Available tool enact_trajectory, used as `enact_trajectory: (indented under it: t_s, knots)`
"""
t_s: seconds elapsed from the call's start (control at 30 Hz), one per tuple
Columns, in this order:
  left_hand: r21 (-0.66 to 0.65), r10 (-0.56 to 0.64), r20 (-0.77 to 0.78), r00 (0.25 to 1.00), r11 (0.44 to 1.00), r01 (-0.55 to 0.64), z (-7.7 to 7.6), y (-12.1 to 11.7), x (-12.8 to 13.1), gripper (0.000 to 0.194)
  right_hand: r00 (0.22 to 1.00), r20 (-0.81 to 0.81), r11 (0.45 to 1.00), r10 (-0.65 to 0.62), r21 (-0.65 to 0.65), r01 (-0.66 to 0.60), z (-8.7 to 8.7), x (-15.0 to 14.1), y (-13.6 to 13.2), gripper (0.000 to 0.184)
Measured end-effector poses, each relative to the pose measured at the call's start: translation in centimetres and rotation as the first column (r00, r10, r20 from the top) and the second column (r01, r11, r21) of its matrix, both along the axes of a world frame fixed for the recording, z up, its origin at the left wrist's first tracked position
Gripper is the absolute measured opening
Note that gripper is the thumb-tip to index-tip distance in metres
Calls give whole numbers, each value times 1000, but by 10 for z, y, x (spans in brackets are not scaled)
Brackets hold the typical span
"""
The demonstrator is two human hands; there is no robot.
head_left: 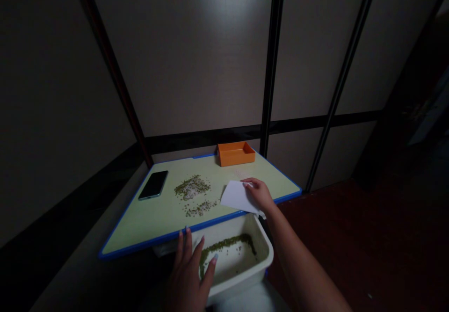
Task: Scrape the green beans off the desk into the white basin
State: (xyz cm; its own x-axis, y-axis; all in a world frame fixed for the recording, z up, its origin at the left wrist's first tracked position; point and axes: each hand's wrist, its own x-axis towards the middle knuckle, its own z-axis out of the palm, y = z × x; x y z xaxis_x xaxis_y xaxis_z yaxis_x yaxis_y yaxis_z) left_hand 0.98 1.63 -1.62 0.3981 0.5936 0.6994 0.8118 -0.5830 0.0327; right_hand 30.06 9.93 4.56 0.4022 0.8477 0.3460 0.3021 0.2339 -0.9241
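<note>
right hand [258, 193] has its fingers pinching the card [234, 197] right of the grains [192, 188] on the desk [140, 225], left hand [191, 277] fingers spread open at the tub [250, 271].

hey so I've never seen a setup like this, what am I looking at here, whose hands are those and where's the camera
There's no machine here: a person works with bare hands, and the single picture comes from a camera on their head, looking forward and down. The right hand holds a white sheet over the table. On the table lie a phone, an orange tray and loose green and pale bits. Below its near edge is a white basin with more green bits inside. The left hand is by the basin, fingers spread, apparently holding nothing.
</note>
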Motion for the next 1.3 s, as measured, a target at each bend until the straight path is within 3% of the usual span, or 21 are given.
enact_trajectory:
  t_s: [0.3, 0.93, 1.3]
  knots:
    - [31, -1, -36, 999, 1000, 2, 6, -1, 0, 37, 993, 32, 993, -112, 29, 111, -7, -2, 6, 29]
    - [-20, 19, -17, 1000, 1000, -20, 4, -1, 2, 37, 999, -20, 999, 33, 25, -33, -2, -3, 7, 28]
    - [-95, 27, 14, 1000, 995, -26, 0, 0, 1, 39, 1000, -1, 998, -29, 48, 29, -4, -4, 8, 27]
